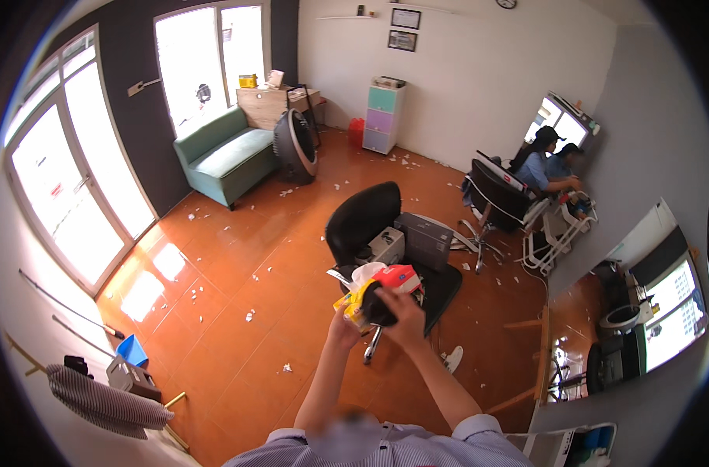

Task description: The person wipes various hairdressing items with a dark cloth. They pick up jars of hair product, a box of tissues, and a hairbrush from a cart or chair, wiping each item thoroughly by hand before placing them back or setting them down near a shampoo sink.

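Observation:
Both my hands are raised in front of me, over the near edge of a black swivel chair (364, 210). In my left hand (343, 330) is a yellow packet (353, 302) with white on it. The fingers of my right hand (405, 319) close round a dark, rounded object (381, 305) pressed against the packet's right side; its kind is not clear. Just beyond my hands are a red packet (397, 275) and a whitish crumpled piece (367, 274). On the chair seat stand a grey-white box (386, 246) and a dark grey box (424, 240).
White paper scraps litter the orange tiled floor (237, 296). A green sofa (226, 159), a large dark fan (295, 146) and a drawer cabinet (384, 117) stand farther off. Someone in blue (535, 165) sits by a wall mirror at right. A blue dustpan (132, 351) lies at left.

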`<state>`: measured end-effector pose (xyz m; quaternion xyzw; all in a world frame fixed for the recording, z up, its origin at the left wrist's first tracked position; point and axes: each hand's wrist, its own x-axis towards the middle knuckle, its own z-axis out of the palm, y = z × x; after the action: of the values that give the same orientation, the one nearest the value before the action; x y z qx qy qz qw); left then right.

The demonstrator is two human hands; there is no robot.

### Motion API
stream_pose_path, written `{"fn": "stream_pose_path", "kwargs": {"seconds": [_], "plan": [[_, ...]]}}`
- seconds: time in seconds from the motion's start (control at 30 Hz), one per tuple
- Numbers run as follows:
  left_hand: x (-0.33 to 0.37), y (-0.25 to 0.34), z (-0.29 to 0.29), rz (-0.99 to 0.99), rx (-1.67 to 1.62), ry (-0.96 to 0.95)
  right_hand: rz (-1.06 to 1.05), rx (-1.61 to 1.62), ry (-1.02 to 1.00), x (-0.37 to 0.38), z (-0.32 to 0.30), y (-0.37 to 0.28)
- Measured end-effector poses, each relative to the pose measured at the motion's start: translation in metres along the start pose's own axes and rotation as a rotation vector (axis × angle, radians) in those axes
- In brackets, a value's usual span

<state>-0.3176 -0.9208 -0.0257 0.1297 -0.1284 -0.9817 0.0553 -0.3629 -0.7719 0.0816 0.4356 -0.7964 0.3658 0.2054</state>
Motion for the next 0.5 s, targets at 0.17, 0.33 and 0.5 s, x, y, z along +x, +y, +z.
{"fn": "stream_pose_path", "kwargs": {"seconds": [0.17, 0.33, 0.5], "plan": [[0.02, -0.049, 0.022, -0.16, 0.088, -0.027, 0.361, -0.12, 0.35, -0.011, -0.061, 0.046], [0.033, -0.116, 0.046, -0.317, 0.019, -0.196, 0.066, -0.104, 0.027, -0.062, -0.096, -0.003], [0.031, -0.188, 0.068, -0.493, 0.011, -0.368, 0.213, -0.246, 0.176, -0.114, -0.163, 0.022]]}}
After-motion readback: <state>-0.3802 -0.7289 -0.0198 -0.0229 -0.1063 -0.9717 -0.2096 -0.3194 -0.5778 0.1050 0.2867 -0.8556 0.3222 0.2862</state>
